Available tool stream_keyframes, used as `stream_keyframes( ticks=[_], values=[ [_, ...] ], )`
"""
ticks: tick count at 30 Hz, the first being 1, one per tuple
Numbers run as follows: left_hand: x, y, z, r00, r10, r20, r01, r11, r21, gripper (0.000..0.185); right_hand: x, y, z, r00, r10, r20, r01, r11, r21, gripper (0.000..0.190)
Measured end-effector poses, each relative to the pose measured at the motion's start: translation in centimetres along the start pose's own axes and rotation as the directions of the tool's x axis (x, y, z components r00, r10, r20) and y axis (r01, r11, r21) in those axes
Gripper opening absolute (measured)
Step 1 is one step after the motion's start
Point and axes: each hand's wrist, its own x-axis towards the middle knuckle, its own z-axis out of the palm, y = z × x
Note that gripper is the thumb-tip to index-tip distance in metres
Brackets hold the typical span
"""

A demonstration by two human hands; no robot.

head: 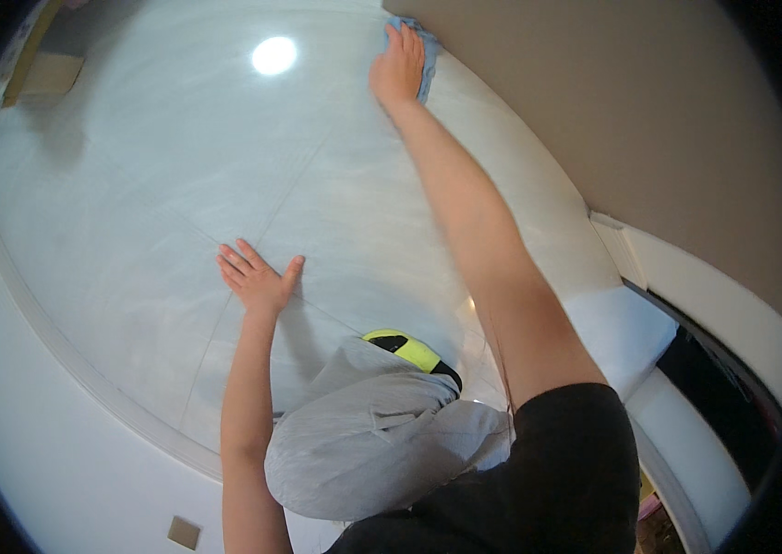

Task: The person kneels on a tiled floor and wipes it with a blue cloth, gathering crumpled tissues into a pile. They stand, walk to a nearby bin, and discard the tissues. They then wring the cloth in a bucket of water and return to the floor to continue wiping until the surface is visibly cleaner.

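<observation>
Under my right hand (399, 73) is a blue cloth (427, 82), pressed flat on the pale tiled floor (176, 173) along the base of a brown-grey upright panel. Much of the cloth is hidden by the palm, and its edge shows past the fingers. My left hand (254, 277) is spread palm down on the floor near where tile joints cross, with nothing in it. Beside the left forearm are my bent knee in grey trousers (363, 443) and a yellow and black shoe (408, 350).
The brown-grey panel (612, 104) bounds the right side, with a white door frame or trim (616, 242) below it. A white wall with a baseboard (86, 374) curves along the left. A cardboard-coloured object (51, 74) stands at the upper left. Light glares off the floor.
</observation>
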Motion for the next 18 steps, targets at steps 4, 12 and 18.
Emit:
stream_keyframes(
  ticks=[4,12,18],
  values=[
    [-0.6,-0.9,-0.9,1.0,-0.01,-0.018,0.009,1.0,-0.025,0.125,1.1,-1.3,0.8,0.889,-0.345,0.302,0.291,0.934,0.209,0.047],
    [-0.7,-0.2,-2.9,0.999,0.011,0.03,-0.011,1.0,0.016,0.12,-19.6,-8.6,-5.5,0.523,-0.64,0.563,0.351,0.764,0.542,0.051],
    [-0.9,-12.4,-1.4,0.96,0.232,-0.159,-0.26,0.947,-0.189,0.074,-29.3,-15.3,-7.2,0.535,-0.629,0.564,-0.044,0.646,0.762,0.046]
  ],
)
